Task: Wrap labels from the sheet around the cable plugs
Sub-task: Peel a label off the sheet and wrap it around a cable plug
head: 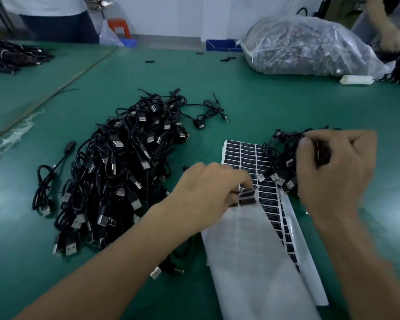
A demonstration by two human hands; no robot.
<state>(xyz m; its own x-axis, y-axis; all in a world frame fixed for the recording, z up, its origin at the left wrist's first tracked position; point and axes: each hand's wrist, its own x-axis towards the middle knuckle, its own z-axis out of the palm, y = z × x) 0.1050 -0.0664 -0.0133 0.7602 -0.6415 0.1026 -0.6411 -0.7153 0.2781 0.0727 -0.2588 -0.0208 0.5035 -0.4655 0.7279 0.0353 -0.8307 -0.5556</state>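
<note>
The left hand (208, 192) pinches a label (247, 197) on the sheet (252, 250). The right hand (333, 172) grips a cable bundle (280, 165) just right of it.

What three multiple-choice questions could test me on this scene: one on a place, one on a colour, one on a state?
1. Where is the small cable bundle? A in the right hand; B in the bag; C on the floor.
2. Table colour? A red; B green; C white.
3. The left hand is: A lying flat; B holding scissors; C pinching a label on the sheet.
Answers: A, that hand grips the cables; B, the top is green; C, it pinches one label's edge.
</note>
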